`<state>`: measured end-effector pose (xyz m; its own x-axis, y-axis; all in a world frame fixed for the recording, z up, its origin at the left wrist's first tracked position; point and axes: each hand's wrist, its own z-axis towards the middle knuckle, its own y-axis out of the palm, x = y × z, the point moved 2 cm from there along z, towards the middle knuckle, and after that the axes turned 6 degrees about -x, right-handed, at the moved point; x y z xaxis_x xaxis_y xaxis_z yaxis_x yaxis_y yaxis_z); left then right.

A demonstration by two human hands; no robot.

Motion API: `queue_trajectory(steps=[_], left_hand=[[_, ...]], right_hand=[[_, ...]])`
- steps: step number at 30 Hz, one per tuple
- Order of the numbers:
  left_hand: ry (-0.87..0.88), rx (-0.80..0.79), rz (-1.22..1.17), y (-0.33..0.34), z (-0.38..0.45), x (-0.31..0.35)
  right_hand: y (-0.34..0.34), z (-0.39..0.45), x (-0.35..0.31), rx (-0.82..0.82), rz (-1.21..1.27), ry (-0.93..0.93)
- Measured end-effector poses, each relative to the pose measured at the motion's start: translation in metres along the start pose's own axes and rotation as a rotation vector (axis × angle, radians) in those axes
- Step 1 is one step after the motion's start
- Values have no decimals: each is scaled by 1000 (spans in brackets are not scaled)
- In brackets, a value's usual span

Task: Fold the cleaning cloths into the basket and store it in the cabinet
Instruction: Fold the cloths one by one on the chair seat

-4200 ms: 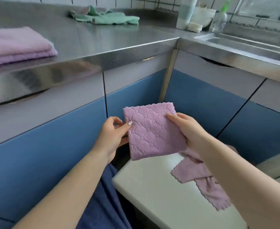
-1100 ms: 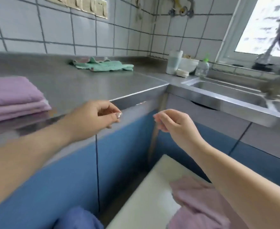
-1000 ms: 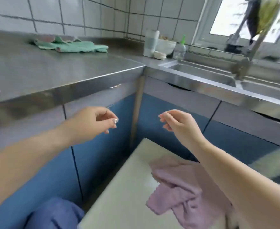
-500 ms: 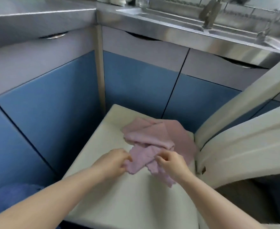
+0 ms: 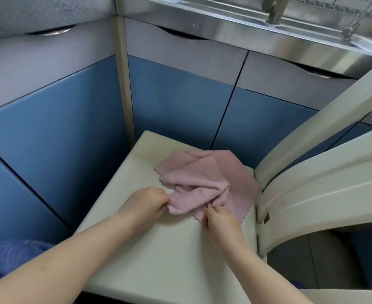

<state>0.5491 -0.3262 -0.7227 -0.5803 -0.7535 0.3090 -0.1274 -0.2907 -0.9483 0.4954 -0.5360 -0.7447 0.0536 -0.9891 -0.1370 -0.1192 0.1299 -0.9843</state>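
Two hands pinch the crumpled pink microfibre cloth (image 5: 204, 183) on the cream plastic chair seat (image 5: 158, 255): left hand (image 5: 146, 205) closed on near edge, right hand (image 5: 219, 219) on scalloped corner; soft, light, limp, best held by corners

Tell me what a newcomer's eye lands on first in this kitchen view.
First, the crumpled pink cloth lying on the pale chair seat at the centre, with the left hand and the right hand each pinching its near edge. Behind it, the blue cabinet doors fill the corner under the steel counter.
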Motion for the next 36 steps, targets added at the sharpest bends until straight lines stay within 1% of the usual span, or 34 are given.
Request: queue_trajectory(steps=[1,2,3,5,8,11,13,17,21,24,26,27,28,29,31,33,34,36], left_hand=[[-57,27,-55,-8,0,-1],[-114,51,-102,-19,0,-2],[-164,80,-134,-31,1,-4],[-228,134,-200,-56,6,-6],[-226,198,-344,-91,20,-7],[-181,288,-382,-124,39,-3],[-147,345,-337,-148,52,0],[-44,433,-176,-194,74,1],[61,584,15,-250,89,0],[85,631,205,-278,94,-5],[61,709,358,-296,93,-7],[21,761,370,-304,91,-8],[-21,796,349,-310,89,-9],[-63,806,302,-312,87,-9],[-134,740,136,-311,84,-12],[-183,651,-101,-304,76,-17],[-187,648,-194,-300,68,-19],[-175,677,-301,-291,50,-21]], right_hand=[[-6,0,0,27,-19,-14],[-15,-1,2,40,31,12],[-26,-1,7,86,98,59],[-51,-1,15,101,265,135],[-100,3,25,235,462,188],[-145,17,26,321,508,181],[-175,27,27,373,459,134],[-224,46,28,478,264,30],[-276,61,26,569,189,0],[-301,72,22,519,47,46],[-317,75,16,574,-38,63],[-325,76,14,616,-27,76],[-331,78,11,635,-13,77],[-333,81,9,597,-15,78],[-330,86,5,465,-6,71],[-321,82,1,400,117,47],[-317,78,-1,389,193,32],[-305,68,-5,384,344,-5]])
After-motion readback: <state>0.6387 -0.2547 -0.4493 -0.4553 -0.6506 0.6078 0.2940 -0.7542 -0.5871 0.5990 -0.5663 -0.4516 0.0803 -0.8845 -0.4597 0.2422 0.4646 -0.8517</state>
